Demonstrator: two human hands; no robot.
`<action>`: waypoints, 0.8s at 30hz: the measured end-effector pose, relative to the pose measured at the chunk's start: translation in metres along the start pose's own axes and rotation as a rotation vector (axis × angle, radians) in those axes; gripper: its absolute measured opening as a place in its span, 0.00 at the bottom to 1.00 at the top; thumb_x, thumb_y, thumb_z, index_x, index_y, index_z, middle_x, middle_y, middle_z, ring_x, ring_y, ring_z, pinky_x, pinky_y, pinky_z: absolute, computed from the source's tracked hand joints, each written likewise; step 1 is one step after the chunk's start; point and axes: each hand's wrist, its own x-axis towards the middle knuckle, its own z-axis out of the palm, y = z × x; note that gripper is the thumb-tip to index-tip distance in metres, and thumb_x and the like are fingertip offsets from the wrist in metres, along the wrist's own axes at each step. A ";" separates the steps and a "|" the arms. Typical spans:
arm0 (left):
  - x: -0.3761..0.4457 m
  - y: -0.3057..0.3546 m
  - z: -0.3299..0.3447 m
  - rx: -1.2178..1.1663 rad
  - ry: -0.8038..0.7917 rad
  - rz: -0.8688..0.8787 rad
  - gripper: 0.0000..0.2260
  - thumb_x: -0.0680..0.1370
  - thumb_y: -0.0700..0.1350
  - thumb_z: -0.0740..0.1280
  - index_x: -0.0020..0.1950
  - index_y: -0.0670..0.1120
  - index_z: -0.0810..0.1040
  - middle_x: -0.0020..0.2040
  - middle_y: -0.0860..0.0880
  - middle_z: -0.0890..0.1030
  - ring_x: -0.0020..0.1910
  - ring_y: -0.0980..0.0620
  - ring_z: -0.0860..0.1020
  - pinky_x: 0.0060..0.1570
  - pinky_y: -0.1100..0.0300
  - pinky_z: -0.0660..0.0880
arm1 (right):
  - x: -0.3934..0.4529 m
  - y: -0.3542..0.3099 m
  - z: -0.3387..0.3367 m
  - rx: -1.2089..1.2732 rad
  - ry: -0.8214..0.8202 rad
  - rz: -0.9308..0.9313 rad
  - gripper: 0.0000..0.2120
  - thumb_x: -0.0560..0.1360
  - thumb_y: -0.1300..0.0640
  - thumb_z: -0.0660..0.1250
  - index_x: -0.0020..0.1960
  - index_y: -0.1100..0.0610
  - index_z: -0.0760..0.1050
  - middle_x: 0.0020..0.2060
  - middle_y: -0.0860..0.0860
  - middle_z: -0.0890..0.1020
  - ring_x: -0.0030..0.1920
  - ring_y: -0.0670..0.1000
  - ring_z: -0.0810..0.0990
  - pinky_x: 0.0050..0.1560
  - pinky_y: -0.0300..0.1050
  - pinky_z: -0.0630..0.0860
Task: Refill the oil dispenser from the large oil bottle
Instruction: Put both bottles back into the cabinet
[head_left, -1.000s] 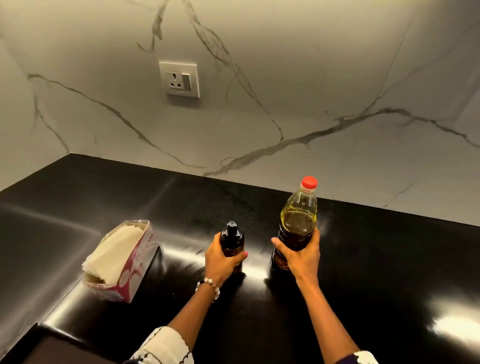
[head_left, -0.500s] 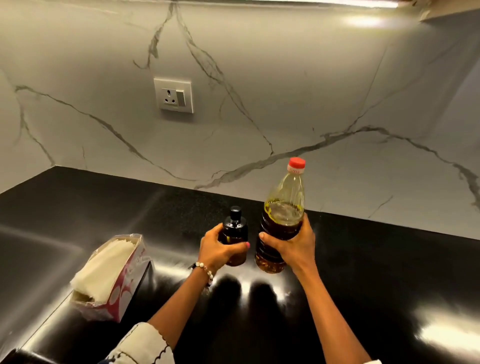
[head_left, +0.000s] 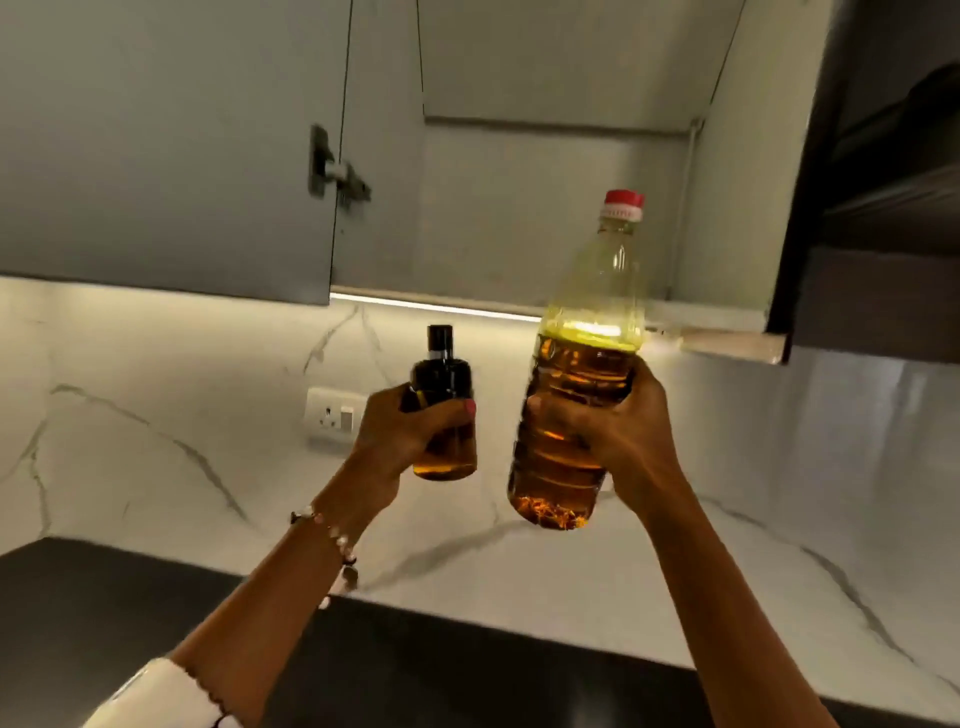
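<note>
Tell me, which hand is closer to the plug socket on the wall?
Left. The left hand, holding the small oil dispenser, is right beside the socket. The right hand, holding the big bottle, is farther away.

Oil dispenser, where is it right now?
In the head view, the oil dispenser is held up in the left hand, left of the large oil bottle, with the wall socket behind.

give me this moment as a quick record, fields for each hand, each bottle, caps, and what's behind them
left hand: left hand grips the oil dispenser, held up off the counter
right hand: right hand grips the large oil bottle round its middle, also raised
dispenser cap: black cap on
large bottle cap: red cap on
bottle tilt: near upright, leaning slightly
pouring: not begun
behind: marble wall with socket, open cabinet above
below: black counter
</note>
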 end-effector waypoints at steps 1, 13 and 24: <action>0.008 0.018 0.001 -0.030 0.015 0.009 0.08 0.70 0.44 0.76 0.43 0.51 0.77 0.42 0.49 0.83 0.40 0.53 0.81 0.37 0.62 0.74 | 0.012 -0.016 -0.003 0.020 0.015 -0.008 0.39 0.50 0.50 0.83 0.59 0.53 0.75 0.49 0.50 0.84 0.47 0.54 0.84 0.50 0.58 0.81; 0.091 0.151 0.027 -0.103 -0.056 0.180 0.11 0.68 0.44 0.78 0.44 0.46 0.78 0.46 0.45 0.83 0.42 0.49 0.83 0.37 0.59 0.79 | 0.116 -0.147 -0.025 0.047 0.029 -0.173 0.20 0.60 0.62 0.80 0.50 0.58 0.79 0.43 0.56 0.85 0.40 0.56 0.85 0.43 0.55 0.83; 0.145 0.132 0.077 0.016 -0.083 0.087 0.28 0.64 0.50 0.81 0.59 0.44 0.76 0.51 0.46 0.82 0.42 0.51 0.81 0.29 0.61 0.73 | 0.189 -0.113 -0.019 -0.072 0.100 -0.110 0.36 0.49 0.49 0.81 0.54 0.53 0.76 0.45 0.53 0.84 0.42 0.55 0.85 0.46 0.56 0.82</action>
